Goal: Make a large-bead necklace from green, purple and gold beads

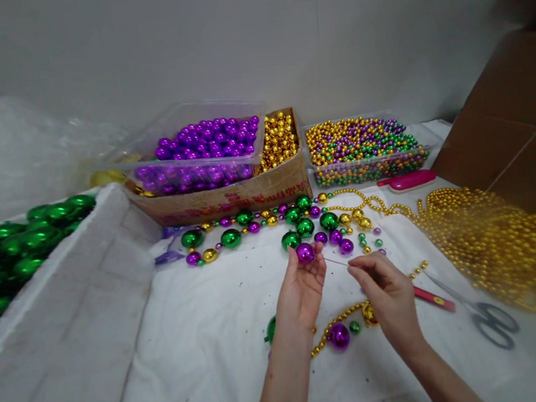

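My left hand [302,288] pinches a purple bead [304,252] between thumb and fingertips, held up over the white cloth [203,345]. My right hand [387,294] is closed in a pinch on a thin needle or thread [336,262] whose tip points at the purple bead. Under my wrists lies a strand of small gold beads [334,322] with a purple ball [339,335], a green ball and a gold ball on it. A strung row of green, purple and gold balls [251,225] lies just beyond my hands.
Clear tubs of purple beads [204,145] and mixed small beads [360,140], plus gold beads [279,137] in a cardboard box, line the back. Large green balls [8,253] fill a white box at left. Gold bead strands [500,240], scissors [490,319], a red tool [434,299] and pink tool [406,181] lie right.
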